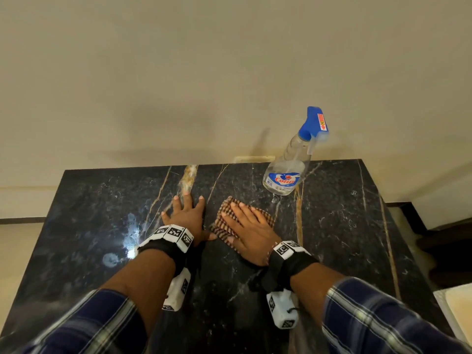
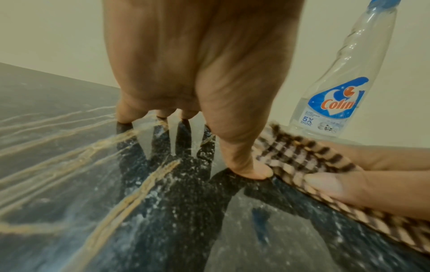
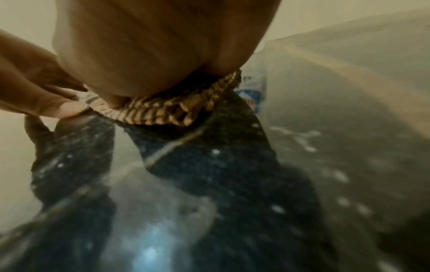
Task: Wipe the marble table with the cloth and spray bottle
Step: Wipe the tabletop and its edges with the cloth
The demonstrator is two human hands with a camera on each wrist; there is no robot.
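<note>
A brown checked cloth (image 1: 224, 221) lies crumpled near the middle of the black marble table (image 1: 89, 213). My right hand (image 1: 249, 227) lies flat on top of it with straight fingers pressing it down. My left hand (image 1: 187, 215) rests flat on the marble just left of the cloth, fingers spread, its thumb (image 2: 246, 171) touching the cloth's (image 2: 302, 162) edge. A clear spray bottle (image 1: 291, 167) with a blue trigger head stands upright at the table's far edge, right of the hands. The right wrist view shows the cloth (image 3: 163, 112) under the palm.
A cream wall (image 1: 178, 72) rises directly behind the table. Wet smears and a light glare (image 1: 130, 238) mark the marble left of my left wrist. The table's right edge (image 1: 398, 226) drops to a dark floor, with a pale object (image 1: 457, 310) at lower right.
</note>
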